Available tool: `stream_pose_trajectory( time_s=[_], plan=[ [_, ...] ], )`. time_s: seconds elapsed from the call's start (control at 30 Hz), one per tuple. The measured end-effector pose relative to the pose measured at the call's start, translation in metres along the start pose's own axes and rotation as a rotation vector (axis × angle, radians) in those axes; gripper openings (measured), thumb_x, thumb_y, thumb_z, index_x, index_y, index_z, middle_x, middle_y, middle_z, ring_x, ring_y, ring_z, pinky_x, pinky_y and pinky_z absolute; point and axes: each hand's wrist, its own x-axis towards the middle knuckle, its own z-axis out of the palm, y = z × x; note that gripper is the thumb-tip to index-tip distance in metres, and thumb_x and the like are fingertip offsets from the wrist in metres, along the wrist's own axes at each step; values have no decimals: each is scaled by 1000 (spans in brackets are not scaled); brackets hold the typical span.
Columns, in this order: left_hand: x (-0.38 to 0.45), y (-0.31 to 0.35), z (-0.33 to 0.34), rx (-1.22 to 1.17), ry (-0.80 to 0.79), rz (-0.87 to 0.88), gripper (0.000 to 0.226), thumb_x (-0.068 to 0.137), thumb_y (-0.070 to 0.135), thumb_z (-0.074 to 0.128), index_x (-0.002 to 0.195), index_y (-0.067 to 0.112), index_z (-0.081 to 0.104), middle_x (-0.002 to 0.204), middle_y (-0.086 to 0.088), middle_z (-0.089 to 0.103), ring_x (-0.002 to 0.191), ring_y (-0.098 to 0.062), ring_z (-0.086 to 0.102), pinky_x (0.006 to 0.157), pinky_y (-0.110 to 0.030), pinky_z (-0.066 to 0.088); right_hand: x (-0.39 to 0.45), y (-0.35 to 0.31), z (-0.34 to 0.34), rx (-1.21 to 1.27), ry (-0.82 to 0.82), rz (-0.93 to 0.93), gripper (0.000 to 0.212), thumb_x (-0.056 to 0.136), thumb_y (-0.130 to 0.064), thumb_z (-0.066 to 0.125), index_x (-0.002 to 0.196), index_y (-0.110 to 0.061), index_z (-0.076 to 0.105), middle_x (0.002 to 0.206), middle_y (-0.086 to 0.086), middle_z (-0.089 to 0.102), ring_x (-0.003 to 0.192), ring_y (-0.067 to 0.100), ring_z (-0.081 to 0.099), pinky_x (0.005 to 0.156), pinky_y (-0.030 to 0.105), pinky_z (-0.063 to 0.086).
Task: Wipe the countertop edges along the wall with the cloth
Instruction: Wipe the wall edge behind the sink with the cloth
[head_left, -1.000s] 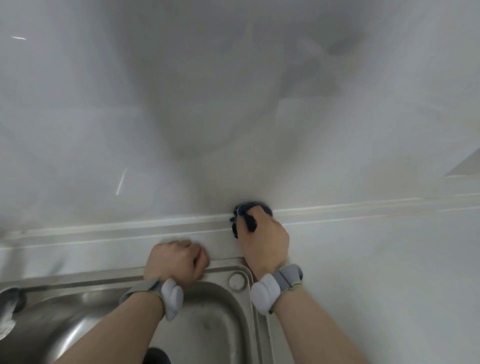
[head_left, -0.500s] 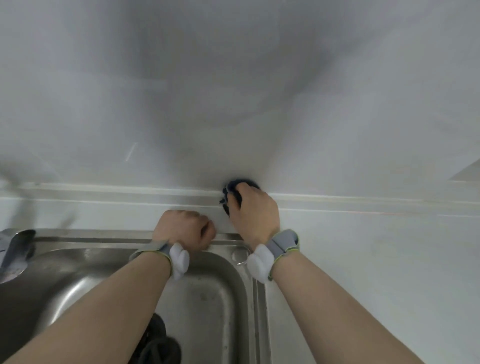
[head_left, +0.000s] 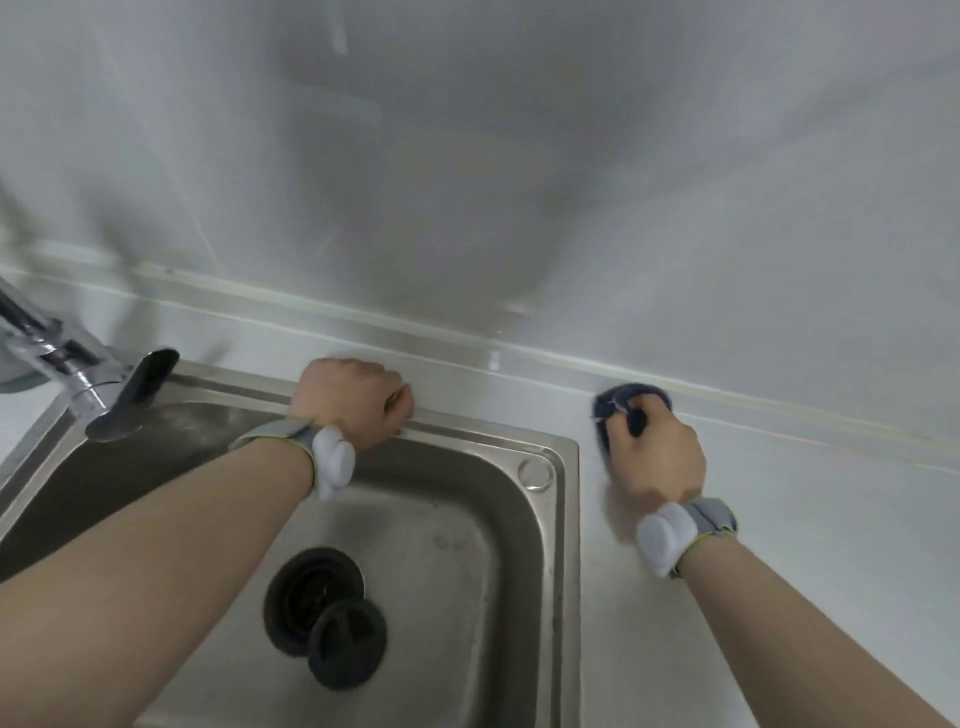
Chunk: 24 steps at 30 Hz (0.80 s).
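My right hand (head_left: 657, 454) grips a bunched dark blue cloth (head_left: 613, 402) and presses it onto the white countertop (head_left: 805, 519), just below the raised strip (head_left: 519, 358) where the counter meets the wall. Most of the cloth is hidden under my fingers. My left hand (head_left: 350, 402) is a closed fist with nothing in it, resting on the back rim of the steel sink (head_left: 566, 519). Both wrists wear grey bands with white pods.
A chrome faucet (head_left: 67, 369) reaches over the sink's left end. A black drain strainer (head_left: 314, 600) and a black plug (head_left: 347, 642) lie in the basin. The glossy white wall (head_left: 467, 182) rises behind the counter, which runs on to the right.
My right hand slid the cloth to the right along the wall edge, away from my left fist. The view tilted down, showing more of the sink, the drain and the faucet.
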Motion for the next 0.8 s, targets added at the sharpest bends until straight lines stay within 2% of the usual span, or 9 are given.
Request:
stream_pose_trajectory(
  time_s=[0.07, 0.13, 0.2, 0.27, 0.43, 0.5, 0.57, 0.67, 0.8],
  plan=[
    [-2, -13, 2, -6, 37, -20, 43, 91, 44, 44, 57, 17, 50, 54, 4, 52, 50, -22, 49, 49, -24, 36, 1, -5, -4, -22, -19, 29, 17, 87, -35, 50, 91, -21, 58, 73, 9, 62, 60, 28, 44, 52, 28, 33],
    [-2, -18, 8, -22, 63, -33, 43, 89, 43, 46, 56, 16, 49, 53, 3, 53, 49, -23, 48, 49, -23, 35, -3, -22, -1, 26, -57, 0, 19, 89, -31, 49, 91, -16, 59, 81, 13, 66, 68, 32, 51, 56, 32, 39],
    [-2, -16, 12, -45, 103, -44, 42, 88, 39, 47, 53, 16, 47, 49, 3, 49, 45, -22, 45, 46, -23, 38, -11, -51, 8, 80, -76, -99, 20, 91, -27, 50, 91, -10, 61, 85, 17, 67, 78, 38, 59, 61, 36, 45],
    [-3, -15, 15, -73, 144, -62, 41, 86, 37, 46, 50, 16, 45, 47, 4, 46, 43, -22, 42, 45, -23, 39, -21, -90, 23, 109, -87, -225, 19, 91, -24, 51, 93, -8, 63, 88, 17, 69, 83, 39, 61, 64, 37, 45],
    [-4, -18, 20, -139, 246, -57, 38, 80, 31, 53, 47, 16, 44, 45, -1, 47, 41, -26, 40, 44, -22, 28, -29, -197, 69, 123, -212, -433, 23, 94, -28, 50, 109, -19, 66, 103, 10, 69, 94, 31, 63, 72, 34, 50],
    [-3, -17, 21, -161, 271, -54, 40, 83, 31, 51, 46, 15, 45, 44, -2, 47, 40, -26, 39, 45, -22, 24, -28, -216, 77, 127, -262, -505, 21, 94, -26, 50, 105, -19, 66, 99, 10, 69, 91, 30, 63, 69, 31, 47],
    [-4, -16, 21, -169, 268, -73, 40, 83, 31, 52, 47, 15, 47, 45, -2, 48, 41, -26, 40, 45, -23, 26, -25, -214, 75, 92, -276, -542, 20, 93, -29, 49, 99, -18, 65, 95, 10, 69, 87, 30, 64, 65, 30, 45],
    [-7, -16, 14, -172, 186, -100, 36, 81, 34, 51, 49, 16, 49, 49, -1, 51, 45, -26, 43, 44, -24, 32, -20, -190, 59, 41, -273, -544, 26, 90, -34, 50, 101, -17, 66, 99, 11, 70, 89, 34, 63, 69, 35, 50],
    [-8, -15, 6, -215, 108, -134, 34, 81, 35, 51, 53, 17, 53, 52, 1, 53, 49, -23, 43, 46, -25, 36, -11, -141, 33, 45, -218, -409, 25, 86, -33, 55, 100, -16, 67, 97, 14, 71, 91, 38, 62, 73, 38, 51]
  ],
)
